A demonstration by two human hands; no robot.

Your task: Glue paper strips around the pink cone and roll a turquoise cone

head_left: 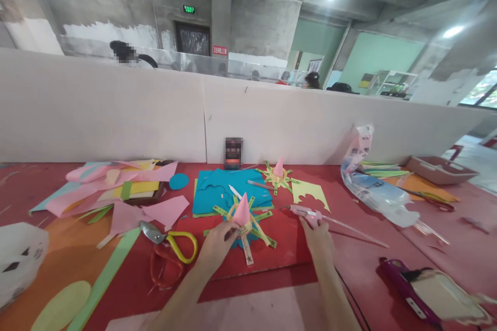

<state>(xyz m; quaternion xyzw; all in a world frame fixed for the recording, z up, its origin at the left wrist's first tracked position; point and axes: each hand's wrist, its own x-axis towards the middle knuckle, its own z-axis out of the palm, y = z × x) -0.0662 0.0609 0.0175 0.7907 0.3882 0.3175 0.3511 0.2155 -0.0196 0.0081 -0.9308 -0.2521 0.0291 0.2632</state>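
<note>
My left hand (pixel 218 243) is closed at the left side of a paper craft (pixel 242 211), its fingers pinching near the base. The craft has a pink cone on top, patterned green strips spreading out, a pale strip toward me and a blue paper base. To the right, my right hand (pixel 319 235) is closed around a pink hot glue gun (pixel 306 212), whose nozzle points left toward the craft. A long glue stick (pixel 359 230) sticks out of its back. Under the craft lies a red board (pixel 283 253). A similar paper craft (pixel 278 171) stands behind it.
Yellow- and red-handled scissors (pixel 182 246) lie left, beside pink paper scraps (pixel 128 212). Blue paper sheets (pixel 205 191) and a phone-like dark object (pixel 233 154) are behind. At right are a plastic bag (pixel 373 191), a tray (pixel 442 169) and a purple-edged device (pixel 411 289). A white partition (pixel 116 108) closes the back.
</note>
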